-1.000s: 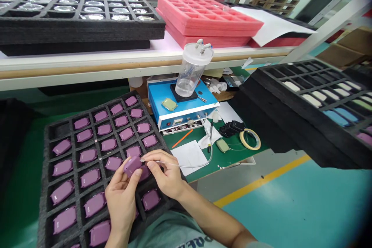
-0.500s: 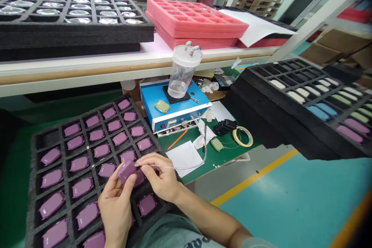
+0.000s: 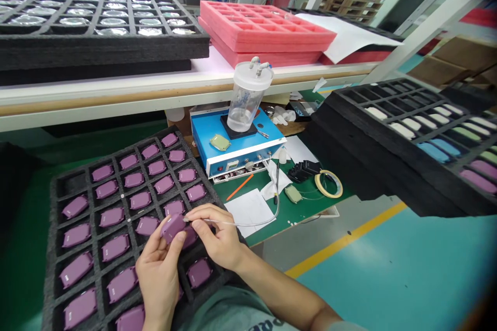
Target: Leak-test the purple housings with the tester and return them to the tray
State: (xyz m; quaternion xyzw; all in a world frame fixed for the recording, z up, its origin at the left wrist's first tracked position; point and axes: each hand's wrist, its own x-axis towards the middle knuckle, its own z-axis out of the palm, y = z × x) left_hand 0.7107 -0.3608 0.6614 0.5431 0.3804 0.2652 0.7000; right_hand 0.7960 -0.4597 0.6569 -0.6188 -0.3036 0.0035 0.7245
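My left hand (image 3: 158,271) grips a small purple case (image 3: 172,226), shaped like a watch housing, between thumb and fingers. At its right edge, my right hand (image 3: 219,238) pinches the end of a thin clear tube (image 3: 248,225); a small tip meets the case there, though the exact contact is too small to tell. Beneath both hands lies a black foam tray (image 3: 53,227) with purple cases in most of its compartments. The tube curves back to a blue box (image 3: 204,137) with knobs, on which stand a clear lidded jar (image 3: 245,101) and a pale green case (image 3: 220,142).
On the green table lie white paper (image 3: 250,212), an orange stick (image 3: 239,187), a tape roll (image 3: 337,190) and another green case (image 3: 293,194). Foam trays (image 3: 267,36) line the shelf ahead. At right, a black tray (image 3: 349,129) holds coloured pieces.
The whole view has shifted slightly, so everything appears a little further right. Both hands keep the same hold on the purple case and the tube.
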